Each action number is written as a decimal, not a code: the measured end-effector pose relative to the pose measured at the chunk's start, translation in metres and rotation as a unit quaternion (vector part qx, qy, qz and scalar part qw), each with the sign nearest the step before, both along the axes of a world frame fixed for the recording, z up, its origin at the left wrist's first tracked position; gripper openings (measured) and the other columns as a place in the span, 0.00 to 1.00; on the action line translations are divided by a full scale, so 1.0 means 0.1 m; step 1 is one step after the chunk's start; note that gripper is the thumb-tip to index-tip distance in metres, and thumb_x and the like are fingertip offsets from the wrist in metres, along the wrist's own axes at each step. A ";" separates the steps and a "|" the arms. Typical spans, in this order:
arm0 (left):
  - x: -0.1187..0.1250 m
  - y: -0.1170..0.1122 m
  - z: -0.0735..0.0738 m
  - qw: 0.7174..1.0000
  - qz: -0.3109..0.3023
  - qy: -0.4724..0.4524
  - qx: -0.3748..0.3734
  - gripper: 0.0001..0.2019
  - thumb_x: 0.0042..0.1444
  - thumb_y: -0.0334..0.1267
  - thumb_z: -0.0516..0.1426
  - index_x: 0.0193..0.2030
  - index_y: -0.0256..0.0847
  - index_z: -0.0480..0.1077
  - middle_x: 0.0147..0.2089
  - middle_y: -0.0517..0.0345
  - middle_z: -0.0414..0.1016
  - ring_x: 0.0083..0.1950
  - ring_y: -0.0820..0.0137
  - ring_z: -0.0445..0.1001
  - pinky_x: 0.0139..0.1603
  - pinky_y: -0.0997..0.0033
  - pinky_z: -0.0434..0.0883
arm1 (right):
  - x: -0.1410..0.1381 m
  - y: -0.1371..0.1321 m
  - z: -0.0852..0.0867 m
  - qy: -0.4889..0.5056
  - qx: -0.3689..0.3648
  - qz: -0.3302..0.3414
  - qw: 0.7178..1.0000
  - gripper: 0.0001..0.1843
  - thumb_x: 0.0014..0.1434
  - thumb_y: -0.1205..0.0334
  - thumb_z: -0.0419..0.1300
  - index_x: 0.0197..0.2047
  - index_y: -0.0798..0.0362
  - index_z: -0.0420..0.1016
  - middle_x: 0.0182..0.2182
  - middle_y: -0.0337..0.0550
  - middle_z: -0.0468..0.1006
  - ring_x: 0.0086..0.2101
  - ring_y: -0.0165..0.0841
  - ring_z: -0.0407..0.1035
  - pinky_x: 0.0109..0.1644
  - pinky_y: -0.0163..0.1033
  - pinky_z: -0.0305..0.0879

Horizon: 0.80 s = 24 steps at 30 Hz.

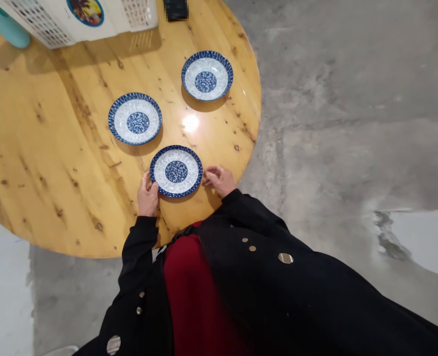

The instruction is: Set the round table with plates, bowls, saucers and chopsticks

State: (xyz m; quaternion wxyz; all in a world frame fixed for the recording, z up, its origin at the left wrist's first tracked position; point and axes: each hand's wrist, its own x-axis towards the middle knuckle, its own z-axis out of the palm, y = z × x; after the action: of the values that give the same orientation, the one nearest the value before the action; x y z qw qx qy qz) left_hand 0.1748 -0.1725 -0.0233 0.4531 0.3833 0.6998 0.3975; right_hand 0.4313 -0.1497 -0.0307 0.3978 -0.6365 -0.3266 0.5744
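From the head view, 3 blue-and-white plates lie flat on a round wooden table (51, 148), with none stacked or lifted. The near plate (176, 171) sits close to the table's edge, between the 2 hands. The left hand (148, 194) is curled narrow, its fingers (152, 186) against the plate's rim (whether they grip it, I cannot tell). The right hand (219, 180) is also loosely curled, just beside the opposite rim; any contact there is too fine to tell. The left plate (134, 118) and the far plate (207, 75) lie apart from each other and from the near plate, with no hand near them. Beyond them, toward the table's far side, are a white perforated crate (73, 20) with a round sticker (85, 11), a teal object (7, 27) and a dark, blurred object (175, 9). Black sleeves (140, 247) with metal buttons (285, 258) cover both arms, above a red garment (196, 296); a concrete floor (333, 99) surrounds the table.
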 end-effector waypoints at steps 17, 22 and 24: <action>0.16 -0.21 -0.11 0.997 0.033 -0.059 -0.027 0.17 0.56 0.48 0.58 0.43 0.36 0.73 0.34 0.57 0.74 0.30 0.74 0.71 0.30 0.77 0.73 | 0.86 -1.07 -0.09 -0.083 -0.024 -0.159 0.984 0.12 0.49 0.57 0.62 0.36 0.54 0.72 0.28 0.41 0.80 0.23 0.28 0.74 0.24 0.32 0.70; 0.16 -0.13 -0.06 0.998 0.041 -0.021 -0.037 0.13 0.52 0.47 0.59 0.32 0.38 0.69 0.27 0.62 0.67 0.29 0.73 0.66 0.29 0.75 0.71 | 0.49 -0.73 -0.13 -0.017 -0.016 -0.079 0.997 0.14 0.49 0.55 0.62 0.37 0.53 0.71 0.27 0.41 0.80 0.23 0.29 0.74 0.24 0.32 0.70; 0.15 -0.12 -0.02 0.997 0.053 -0.026 -0.045 0.12 0.50 0.46 0.59 0.28 0.39 0.66 0.25 0.63 0.65 0.28 0.73 0.66 0.29 0.75 0.71 | 0.31 -0.55 -0.13 -0.001 -0.023 -0.038 0.999 0.13 0.50 0.55 0.62 0.38 0.53 0.71 0.27 0.40 0.80 0.23 0.29 0.73 0.24 0.32 0.70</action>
State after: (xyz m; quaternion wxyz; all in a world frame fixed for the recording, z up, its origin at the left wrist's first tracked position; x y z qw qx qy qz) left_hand 0.1901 -0.1844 -0.0256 0.4657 0.3147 0.7244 0.3991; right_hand 0.4625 -0.2049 -0.0436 0.4043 -0.6577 -0.2895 0.5659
